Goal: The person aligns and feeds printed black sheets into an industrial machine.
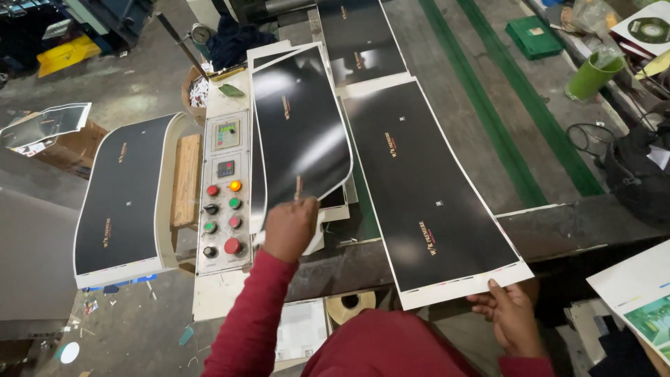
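right hand [513,318] nearest, fingers clamped on the white bottom edge of the long black sheet [426,188], steadying it flat on the bench. left hand [289,227] further up, fingers pinched together on the lower edge of a curling black sheet [300,126], raised off the stack. control panel [225,188] just left of those fingers.

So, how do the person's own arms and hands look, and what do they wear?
Both arms are covered by long dark red sleeves that end at the wrists. The left hand and the right hand are bare: no gloves, and no ring, watch or bracelet can be seen. The fingers carry no markings.
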